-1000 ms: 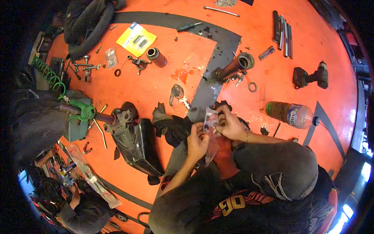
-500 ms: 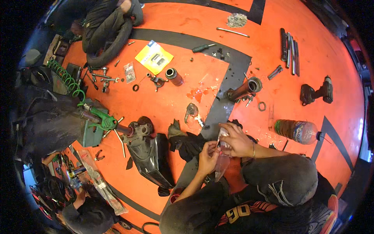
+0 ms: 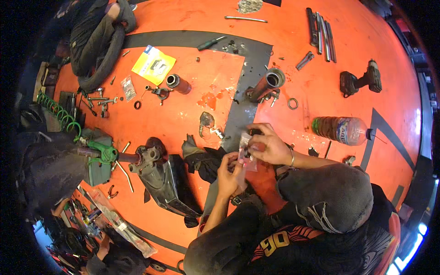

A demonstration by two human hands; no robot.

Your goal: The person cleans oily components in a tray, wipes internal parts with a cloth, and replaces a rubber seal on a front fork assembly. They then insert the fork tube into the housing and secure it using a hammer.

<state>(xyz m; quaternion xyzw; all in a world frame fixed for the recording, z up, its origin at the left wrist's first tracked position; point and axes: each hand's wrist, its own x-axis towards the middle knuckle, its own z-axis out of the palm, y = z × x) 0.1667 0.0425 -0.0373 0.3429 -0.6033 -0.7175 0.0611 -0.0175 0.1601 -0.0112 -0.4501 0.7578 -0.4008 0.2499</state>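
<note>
In front of my lap a small clear plastic bag (image 3: 250,166) is held up between both hands. My left hand (image 3: 227,176) pinches its left edge between thumb and fingers. My right hand (image 3: 271,147) is closed at the upper part of the bag, its fingertips bent against the plastic; whether they are inside it I cannot make out. A small dark piece seems to lie under those fingertips, too blurred to name. Left of my hands, a crumpled black cloth (image 3: 201,162) lies on the orange floor (image 3: 151,117).
Beyond my hands stand a fork tube (image 3: 269,84) and a shorter cylinder (image 3: 178,84). To the right lie a bottle (image 3: 341,130), a cordless drill (image 3: 362,81) and several metal rods (image 3: 324,36). A black fairing part (image 3: 172,185) and a green air gun (image 3: 104,152) are left, near other people.
The view has shifted, so floor items sit further left and mostly higher. My right fingers have bent further over the bag's upper part; my left hand keeps its pinch.
</note>
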